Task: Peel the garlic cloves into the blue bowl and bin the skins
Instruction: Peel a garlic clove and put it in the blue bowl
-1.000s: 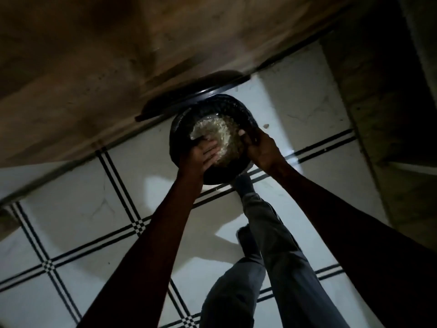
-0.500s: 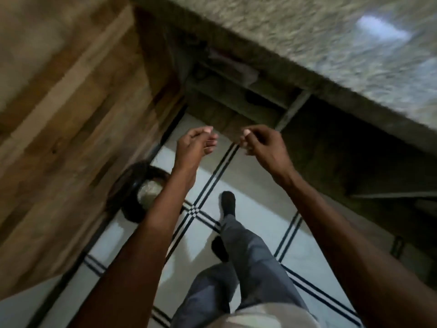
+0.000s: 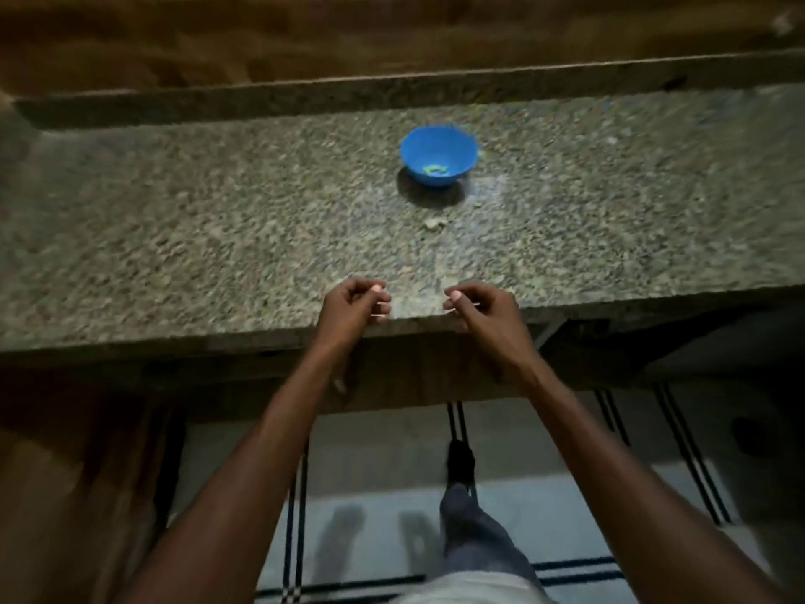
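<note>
garlic isn't discernible; the blue bowl (image 3: pixel 438 153) sits mid-bench (image 3: pixel 174 237), well beyond both hands. left hand (image 3: pixel 350 308) and right hand (image 3: pixel 483 311) hover loosely curled, each grip released, seemingly ready to reach.

A dim home kitchen, by the look of it. A long speckled granite counter (image 3: pixel 218 237) runs across the view with a raised back ledge, wood panelling (image 3: pixel 305 32) behind it and dark open storage beneath. The floor (image 3: pixel 383 494) is pale tile crossed by dark double lines. A small blue bowl (image 3: pixel 438 154) stands on the counter.
</note>
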`<act>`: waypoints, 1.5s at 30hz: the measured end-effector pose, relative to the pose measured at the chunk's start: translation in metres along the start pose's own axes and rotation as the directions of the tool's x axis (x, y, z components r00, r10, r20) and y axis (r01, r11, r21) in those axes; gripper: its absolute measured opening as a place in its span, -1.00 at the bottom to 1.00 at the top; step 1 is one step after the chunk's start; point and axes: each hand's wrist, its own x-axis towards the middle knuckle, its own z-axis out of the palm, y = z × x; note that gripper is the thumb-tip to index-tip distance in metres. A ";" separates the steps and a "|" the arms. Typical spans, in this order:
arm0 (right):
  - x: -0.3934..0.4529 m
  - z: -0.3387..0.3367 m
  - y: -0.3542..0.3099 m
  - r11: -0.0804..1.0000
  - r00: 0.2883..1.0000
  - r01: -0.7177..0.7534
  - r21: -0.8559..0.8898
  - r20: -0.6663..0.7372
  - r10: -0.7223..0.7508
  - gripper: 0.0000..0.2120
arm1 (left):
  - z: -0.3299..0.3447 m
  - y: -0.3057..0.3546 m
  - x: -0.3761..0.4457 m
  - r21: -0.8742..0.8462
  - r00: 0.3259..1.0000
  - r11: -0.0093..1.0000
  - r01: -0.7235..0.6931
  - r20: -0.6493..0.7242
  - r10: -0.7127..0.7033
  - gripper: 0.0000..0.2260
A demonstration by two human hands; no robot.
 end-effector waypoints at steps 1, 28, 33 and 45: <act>0.016 -0.014 0.007 1.000 1.000 -0.023 0.013 -0.019 0.023 -0.84 | 0.014 0.004 0.017 0.026 1.000 1.000 0.017 0.012 -0.017 -0.85; 0.303 -0.055 0.045 0.624 0.982 0.161 -0.764 0.057 -0.182 -0.84 | 0.049 0.014 0.244 0.348 0.999 0.937 -0.018 -0.023 0.028 -0.89; 0.298 -0.054 0.030 0.749 0.987 0.083 -0.658 -0.050 -0.152 -0.84 | 0.042 0.008 0.259 0.266 1.000 0.964 0.007 0.008 -0.009 -0.92; 0.268 -0.093 0.038 0.957 0.918 -0.279 -0.085 -0.316 0.239 -0.89 | 0.060 0.004 0.261 0.356 0.997 0.932 -0.071 -0.013 0.081 -0.87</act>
